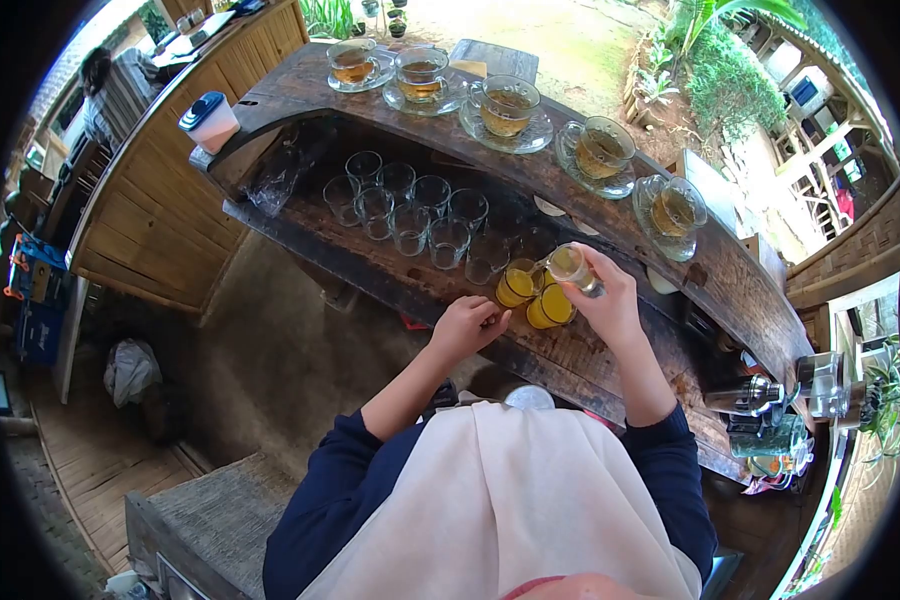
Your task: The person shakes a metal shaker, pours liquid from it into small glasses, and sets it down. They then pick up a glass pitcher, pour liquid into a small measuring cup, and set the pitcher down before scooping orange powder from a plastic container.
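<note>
My right hand [610, 302] grips a small clear glass [571, 265] by its side, holding it tilted above the lower shelf. Beneath and beside that glass stand two glasses of yellow drink, one on the left [515, 288] and one nearer me [549, 309]. My left hand [470, 328] rests at the shelf's front edge, just left of the yellow drinks. Its fingers are curled in, and I see nothing in them. Left of the drinks, several clear glasses [411, 228] stand upright in rows on the dark wooden shelf [370, 262].
On the raised curved wooden counter [560, 192], several cups of amber tea [602, 153] sit on glass saucers. A blue-lidded container [210, 122] stands at its left end. A metal shaker [745, 394] and glass jars [770, 437] stand at right. Another person [118, 92] is behind the bamboo counter [160, 215].
</note>
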{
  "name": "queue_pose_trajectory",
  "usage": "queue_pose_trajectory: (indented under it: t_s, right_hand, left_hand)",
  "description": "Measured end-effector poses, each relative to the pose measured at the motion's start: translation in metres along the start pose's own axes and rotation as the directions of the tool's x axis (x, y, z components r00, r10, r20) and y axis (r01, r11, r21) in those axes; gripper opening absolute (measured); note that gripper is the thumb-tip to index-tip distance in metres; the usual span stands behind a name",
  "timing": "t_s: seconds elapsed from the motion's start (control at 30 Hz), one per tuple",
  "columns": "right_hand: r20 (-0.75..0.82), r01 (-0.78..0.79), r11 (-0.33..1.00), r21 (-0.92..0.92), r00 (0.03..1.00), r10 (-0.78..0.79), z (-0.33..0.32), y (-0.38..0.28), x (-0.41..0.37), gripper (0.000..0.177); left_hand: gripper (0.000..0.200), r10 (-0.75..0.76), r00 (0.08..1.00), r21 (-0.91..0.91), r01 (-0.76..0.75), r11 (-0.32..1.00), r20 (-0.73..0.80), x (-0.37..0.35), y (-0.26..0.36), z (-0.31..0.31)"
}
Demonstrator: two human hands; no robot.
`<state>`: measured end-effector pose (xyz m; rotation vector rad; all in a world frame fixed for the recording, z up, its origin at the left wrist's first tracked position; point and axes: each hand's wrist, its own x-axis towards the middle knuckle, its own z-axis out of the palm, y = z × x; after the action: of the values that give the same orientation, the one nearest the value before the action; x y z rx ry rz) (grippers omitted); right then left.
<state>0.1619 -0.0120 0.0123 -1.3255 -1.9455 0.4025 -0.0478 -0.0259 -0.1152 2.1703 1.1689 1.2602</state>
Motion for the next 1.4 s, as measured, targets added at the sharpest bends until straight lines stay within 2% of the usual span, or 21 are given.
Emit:
queue_pose_trajectory:
  t_s: [0.27,0.43,0.63,0.87,0.93,1.03,1.17,1.27,1.33,1.4]
  right_hand:
    - [0.032,0.072,0.994,-0.08,0.997,-0.069,0.002,0.002,0.0,0.052]
    - [0.077,0.201,0.938,-0.284,0.979,-0.187,0.004,0.008,0.001,0.052]
    - [0.199,0.289,0.874,-0.39,0.954,-0.227,0.005,0.013,0.005,0.051]
    - [0.304,0.347,0.85,-0.397,0.923,-0.235,0.002,0.01,0.015,0.048]
    - [0.319,0.427,0.814,-0.394,0.894,-0.315,0.002,0.008,0.018,0.046]
    - [0.342,0.461,0.786,-0.411,0.877,-0.336,0.001,0.004,0.021,0.046]
    - [0.347,0.473,0.769,-0.431,0.873,-0.343,0.0,-0.001,0.024,0.046]
    - [0.29,0.459,0.776,-0.433,0.886,-0.362,-0.005,-0.008,0.026,0.045]
    - [0.191,0.408,0.821,-0.4,0.913,-0.361,-0.006,-0.012,0.027,0.045]
    - [0.21,0.376,0.838,-0.395,0.925,-0.316,0.0,-0.007,0.021,0.045]
  left_hand:
    - [0.016,-0.001,1.0,0.001,0.001,1.0,0.011,0.0,-0.001,0.0]
    - [0.015,-0.003,1.0,-0.013,0.003,1.0,0.026,0.0,-0.002,0.0]
    - [0.015,0.004,1.0,-0.006,-0.004,1.0,0.025,0.001,0.0,-0.001]
    - [0.017,-0.034,0.999,-0.034,0.034,0.999,0.021,0.001,0.001,-0.001]
    - [0.017,-0.03,0.999,-0.039,0.03,0.999,0.017,0.0,0.0,0.0]
    - [0.017,-0.025,1.0,-0.038,0.025,0.999,0.012,0.0,-0.001,-0.001]
    - [0.017,-0.013,1.0,-0.023,0.013,1.0,0.001,0.0,0.001,-0.002]
    - [0.017,-0.011,1.0,-0.034,0.01,0.999,-0.009,0.001,0.002,-0.001]
    - [0.017,-0.014,1.0,-0.039,0.013,0.999,-0.003,0.0,0.0,0.0]
    - [0.016,-0.017,1.0,-0.041,0.017,0.999,0.002,0.0,-0.001,0.001]
